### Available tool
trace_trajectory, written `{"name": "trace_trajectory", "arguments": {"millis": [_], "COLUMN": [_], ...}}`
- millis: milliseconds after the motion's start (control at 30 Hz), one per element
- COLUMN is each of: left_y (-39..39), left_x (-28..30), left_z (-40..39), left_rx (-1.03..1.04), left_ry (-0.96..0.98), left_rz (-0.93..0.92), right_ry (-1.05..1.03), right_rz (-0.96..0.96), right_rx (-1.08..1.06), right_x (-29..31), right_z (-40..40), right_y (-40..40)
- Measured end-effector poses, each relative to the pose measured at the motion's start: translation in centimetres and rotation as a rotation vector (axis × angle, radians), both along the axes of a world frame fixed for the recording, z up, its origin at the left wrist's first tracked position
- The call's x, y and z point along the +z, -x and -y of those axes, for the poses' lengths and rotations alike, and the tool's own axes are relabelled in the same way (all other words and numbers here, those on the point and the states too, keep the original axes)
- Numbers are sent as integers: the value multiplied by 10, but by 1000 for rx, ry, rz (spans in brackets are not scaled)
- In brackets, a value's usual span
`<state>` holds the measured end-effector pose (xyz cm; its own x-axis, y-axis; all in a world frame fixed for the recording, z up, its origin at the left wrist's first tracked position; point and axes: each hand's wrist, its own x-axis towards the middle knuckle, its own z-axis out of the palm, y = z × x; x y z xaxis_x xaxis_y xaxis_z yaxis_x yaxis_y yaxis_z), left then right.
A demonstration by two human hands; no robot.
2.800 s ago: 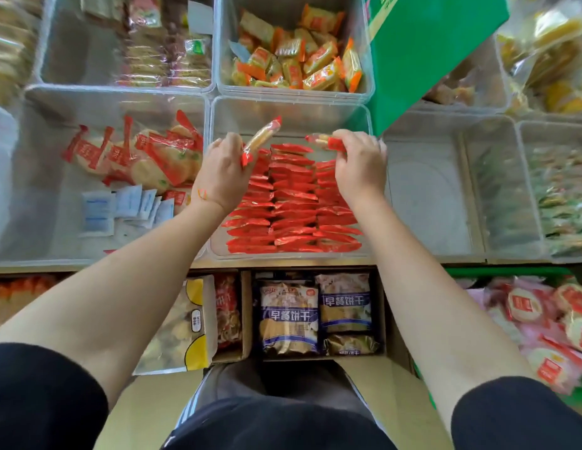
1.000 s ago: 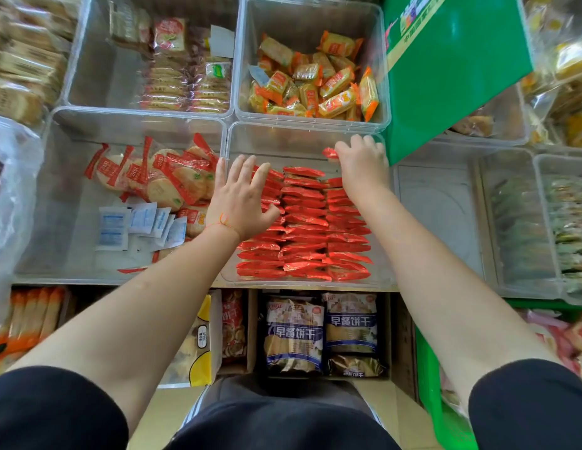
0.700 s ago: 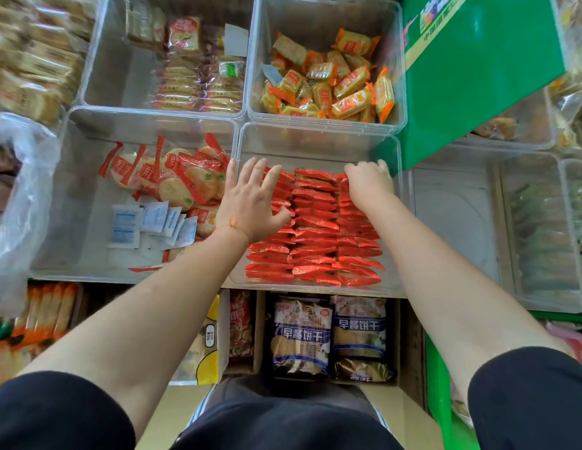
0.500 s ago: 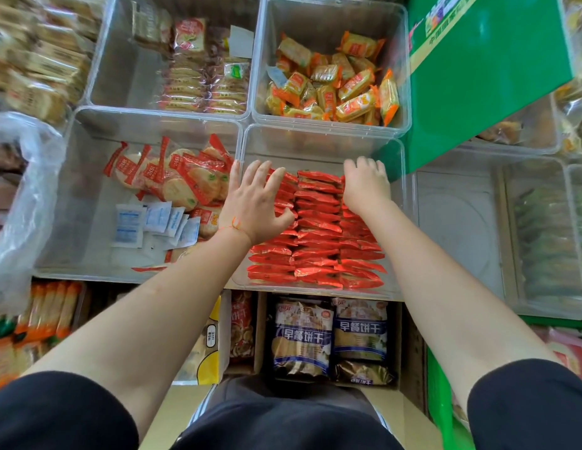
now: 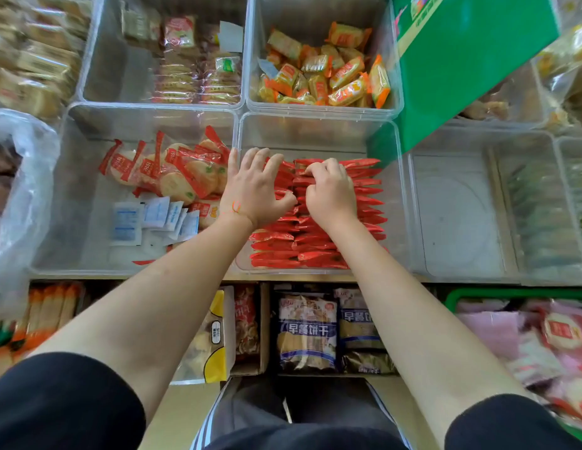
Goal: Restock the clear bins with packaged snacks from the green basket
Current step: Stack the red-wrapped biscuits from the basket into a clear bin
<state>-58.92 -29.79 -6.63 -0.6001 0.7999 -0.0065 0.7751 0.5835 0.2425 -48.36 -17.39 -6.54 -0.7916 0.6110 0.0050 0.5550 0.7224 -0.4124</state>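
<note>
Red snack pkts are squared up in the center clear bin: left hand spread flat w/ fingers wide, right hand curled, pinching pkt tops; rows best pressed snug, edges aligned.

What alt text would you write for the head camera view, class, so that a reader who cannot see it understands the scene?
Two bare hands, left hand spread flat and right hand with curled fingers, press on rows of red foil snack packets inside a clear plastic bin. Neighbouring clear bins hold orange-wrapped snacks and round crackers in red-striped wrappers; a green plastic basket sits lower right.
</note>
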Motion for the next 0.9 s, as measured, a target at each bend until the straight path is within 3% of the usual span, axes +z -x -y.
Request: {"name": "trace_trajectory", "arguments": {"millis": [133,233,467,567,667,800,900], "left_y": [1,-22,-175,-231,-289,-380,-453], "left_x": [5,16,47,40,20,-8,-24], "left_z": [1,9,17,17,-5,-53,-89], "left_rx": [7,58,103,111,92,112,150], "left_ry": [-80,-231,-388,-290,-50,153,196], "left_rz": [51,257,374,474,605,742,815], "right_ry": [92,122,126,137,205,369,319], "right_rz": [-68,-72,-208,-244,-201,69,224], "right_rx": [-40,-71,-159,-155,-150,-107,-72], "right_x": [11,22,44,46,31,-3,-23], "right_z": [32,45,51,36,5,-48,-96], "right_y": [-50,-92,-171,-220,-283,-381,-452]}}
